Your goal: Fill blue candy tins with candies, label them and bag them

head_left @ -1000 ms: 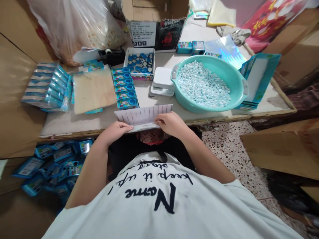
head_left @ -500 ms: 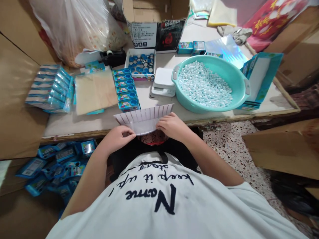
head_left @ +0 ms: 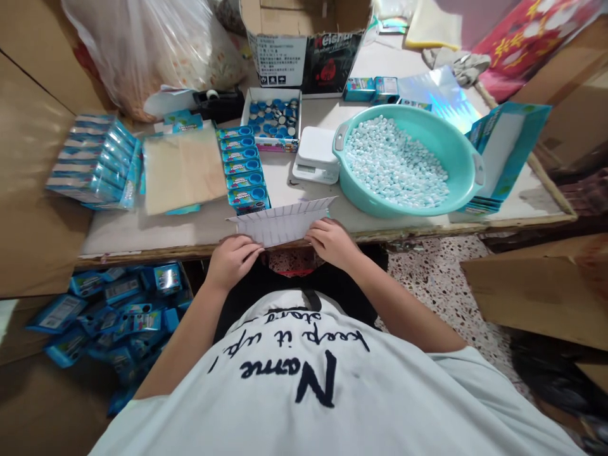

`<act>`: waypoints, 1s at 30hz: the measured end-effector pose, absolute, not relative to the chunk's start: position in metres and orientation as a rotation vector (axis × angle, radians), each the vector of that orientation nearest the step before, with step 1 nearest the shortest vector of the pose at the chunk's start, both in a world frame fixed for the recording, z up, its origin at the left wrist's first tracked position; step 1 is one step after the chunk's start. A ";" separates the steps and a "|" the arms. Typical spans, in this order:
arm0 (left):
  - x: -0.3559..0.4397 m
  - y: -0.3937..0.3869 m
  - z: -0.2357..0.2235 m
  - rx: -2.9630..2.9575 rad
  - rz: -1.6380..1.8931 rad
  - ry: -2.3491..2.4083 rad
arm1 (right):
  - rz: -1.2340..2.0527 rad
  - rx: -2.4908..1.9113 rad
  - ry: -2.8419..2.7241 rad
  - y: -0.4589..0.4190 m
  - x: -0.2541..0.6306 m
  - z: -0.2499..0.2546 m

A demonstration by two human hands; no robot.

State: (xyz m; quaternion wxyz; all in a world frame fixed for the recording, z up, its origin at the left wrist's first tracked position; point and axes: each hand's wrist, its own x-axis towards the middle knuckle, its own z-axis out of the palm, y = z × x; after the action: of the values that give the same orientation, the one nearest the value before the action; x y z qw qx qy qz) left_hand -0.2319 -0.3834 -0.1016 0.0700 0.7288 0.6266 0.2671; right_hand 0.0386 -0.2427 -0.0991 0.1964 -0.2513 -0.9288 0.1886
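Note:
A white folded sheet of card (head_left: 282, 227), with stripes along its far flap, spans the gap between my hands at the table's front edge. My left hand (head_left: 234, 259) is closed on its left end, thumb and fingers pinching the near edge. At the other end, my right hand (head_left: 332, 242) grips the card's right side with curled fingers. Just beyond the card stands a row of small blue boxes (head_left: 243, 166) with round marks on their ends. The card's underside is hidden from me.
A turquoise basin (head_left: 363, 197) of small pale pieces stands right of a white scale (head_left: 316, 155). Behind are a tray (head_left: 270, 145) of round blue pieces and a cardboard carton (head_left: 280, 60). Plastic sheets (head_left: 183, 168) and wrapped boxes (head_left: 92, 161) lie left. Loose blue boxes (head_left: 123, 316) fill a space below.
The card has flattened from its bowed shape and its striped flap has tilted lower. My left hand has turned over the card's edge, and both hands have shifted slightly.

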 end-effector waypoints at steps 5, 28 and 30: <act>-0.226 -0.369 -0.085 1.686 0.823 2.010 | 1.035 -0.850 -2.542 -0.222 0.029 -0.082; -0.245 -0.327 -0.064 1.203 0.403 1.942 | 1.447 -1.408 -2.432 -0.199 0.013 -0.071; -0.241 -0.329 -0.061 1.190 0.429 1.921 | 1.417 -1.450 -2.480 -0.195 0.010 -0.068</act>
State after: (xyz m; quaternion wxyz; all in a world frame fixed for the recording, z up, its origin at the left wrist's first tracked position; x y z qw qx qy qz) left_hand -0.2406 -0.3292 -0.0607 0.4084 0.4722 0.7624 0.1703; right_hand 0.0102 -0.1949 -0.0681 -0.0306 -0.4525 -0.7738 0.4421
